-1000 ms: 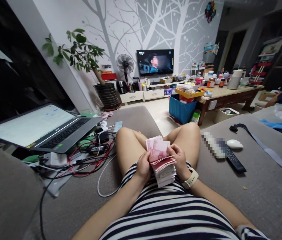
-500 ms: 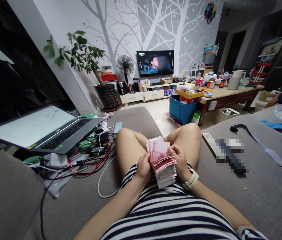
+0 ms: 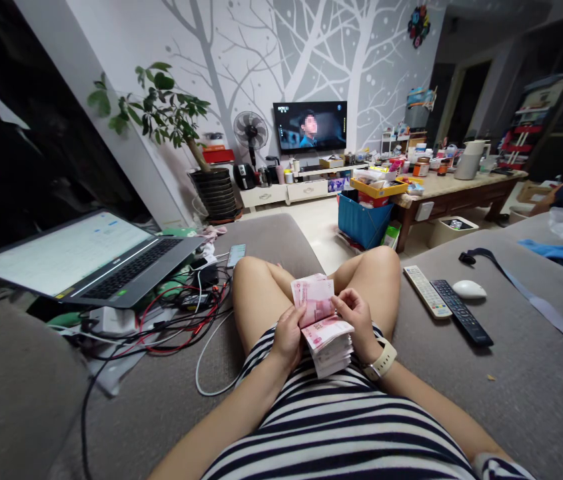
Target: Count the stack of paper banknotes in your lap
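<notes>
While both hands (image 3: 288, 333) clasp, papery banknotes (image 3: 322, 327) fan.

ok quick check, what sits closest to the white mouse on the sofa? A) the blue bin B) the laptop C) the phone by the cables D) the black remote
D: the black remote lies right beside the white mouse on the grey sofa, with the white remote just past it; the laptop is far over on the other side.

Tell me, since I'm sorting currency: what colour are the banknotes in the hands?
Pink-red, seen in the head view: the banknotes are held by the left hand and right hand.
</notes>
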### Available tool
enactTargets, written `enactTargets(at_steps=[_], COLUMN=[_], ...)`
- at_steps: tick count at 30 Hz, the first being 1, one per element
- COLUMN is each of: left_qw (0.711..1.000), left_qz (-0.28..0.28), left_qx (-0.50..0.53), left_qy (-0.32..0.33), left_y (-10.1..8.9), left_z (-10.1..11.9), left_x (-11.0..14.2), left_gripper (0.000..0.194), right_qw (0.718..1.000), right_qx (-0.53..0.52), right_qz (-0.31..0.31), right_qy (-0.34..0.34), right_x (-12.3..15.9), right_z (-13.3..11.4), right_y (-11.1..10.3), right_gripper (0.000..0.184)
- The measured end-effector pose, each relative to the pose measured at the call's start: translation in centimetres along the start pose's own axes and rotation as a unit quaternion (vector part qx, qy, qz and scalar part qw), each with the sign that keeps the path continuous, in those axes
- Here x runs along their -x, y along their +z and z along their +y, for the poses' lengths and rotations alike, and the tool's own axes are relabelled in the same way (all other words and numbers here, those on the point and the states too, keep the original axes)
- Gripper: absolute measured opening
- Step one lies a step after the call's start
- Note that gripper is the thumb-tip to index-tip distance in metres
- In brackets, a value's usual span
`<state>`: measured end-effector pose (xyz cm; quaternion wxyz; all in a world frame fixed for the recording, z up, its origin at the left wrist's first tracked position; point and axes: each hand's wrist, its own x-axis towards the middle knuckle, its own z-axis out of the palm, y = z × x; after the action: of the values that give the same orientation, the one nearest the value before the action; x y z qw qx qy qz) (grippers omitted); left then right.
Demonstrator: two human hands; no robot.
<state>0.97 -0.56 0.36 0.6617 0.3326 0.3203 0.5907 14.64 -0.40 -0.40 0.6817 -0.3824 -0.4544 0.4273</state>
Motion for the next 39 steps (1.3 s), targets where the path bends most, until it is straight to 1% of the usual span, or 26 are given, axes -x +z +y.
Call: enactTargets(at_steps=[5,10,18,26,30,36,39], left_qw=[1.0,0.999,1.0,0.999,0.999,0.999,0.999], left_qz=[-0.016,-0.016,-0.013,0.032,0.04,0.024,0.022], left_qx=[0.0,-0.005,-0.003,-0.003,0.012,0.029,0.018], left_qy=[-0.013,-0.027,-0.017,0.03,0.025,0.018,0.025], left_y=[0.05,0.1,0.02,-0.21,-0.14,-0.12,-0.25], left_z=[0.11,0.25,0.15,-0.31,-0.34,-0.36,-0.41], left_x=[0.18,0.29,0.1,-0.45,-0.45,-0.53,-0.62], left_gripper=[0.035,0.033,0.033,0.029,0.03,0.031,0.03], right_qw=[1.0,1.0,1.0,0.999,1.0,0.999,0.999], right_qx=[-0.002,-0.004,0.0,-0.006,-0.008,0.001,-0.001], right_qz=[-0.016,-0.025,-0.026,-0.025,-0.023,-0.031,-0.031], right_qy=[0.002,0.017,0.015,0.021,0.015,0.014,0.014], right_x=[0.02,0.06,0.03,0.0,-0.04,-0.16,-0.17], right_z=[0.0,0.09,0.17,0.13,0.08,0.32,0.47], right_y=[0.01,-0.04,-0.09,-0.1,-0.12,-0.25,-0.28], right_gripper=[0.031,0.033,0.034,0.034,0.034,0.034,0.034])
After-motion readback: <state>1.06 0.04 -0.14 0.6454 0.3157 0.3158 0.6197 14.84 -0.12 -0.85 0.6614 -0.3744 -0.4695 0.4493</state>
